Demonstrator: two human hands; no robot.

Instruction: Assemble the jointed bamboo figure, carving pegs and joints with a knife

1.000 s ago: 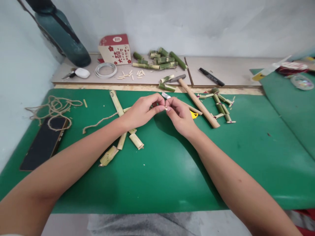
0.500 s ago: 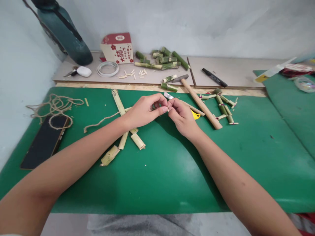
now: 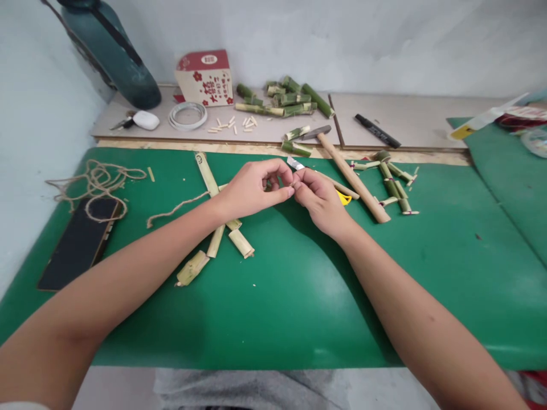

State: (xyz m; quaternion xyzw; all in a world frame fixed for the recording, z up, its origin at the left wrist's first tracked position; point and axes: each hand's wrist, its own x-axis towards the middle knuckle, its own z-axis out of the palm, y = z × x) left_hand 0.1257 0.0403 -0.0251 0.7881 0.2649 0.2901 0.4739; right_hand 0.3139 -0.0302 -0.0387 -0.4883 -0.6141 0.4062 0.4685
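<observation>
My left hand (image 3: 260,185) and my right hand (image 3: 320,199) meet above the green mat (image 3: 273,319), thumbs and forefingers pinched fingertip to fingertip. Whatever sits in the pinch is tiny and mostly covered by the fingers. Under and beside my left wrist lies a figure of split bamboo (image 3: 207,176) with crossed pieces, and a short twine end (image 3: 177,209) runs out from it. Near my right hand are a wooden-handled hammer (image 3: 354,179), a utility knife (image 3: 294,163) with a yellow end partly hidden, and a small jointed green bamboo figure (image 3: 393,182).
At the left, a tangle of twine (image 3: 96,179) overlaps a dark phone-like slab (image 3: 79,245). On the back ledge stand a teal bottle (image 3: 115,62) and a red-and-white box (image 3: 205,82), with a tape roll (image 3: 188,117), small pegs (image 3: 231,122), cut bamboo (image 3: 290,99) and a black marker (image 3: 378,131).
The hands stay nearly in place with fingertips together. The pale bit seen between them earlier is now less visible. The whole view has shifted slightly.
</observation>
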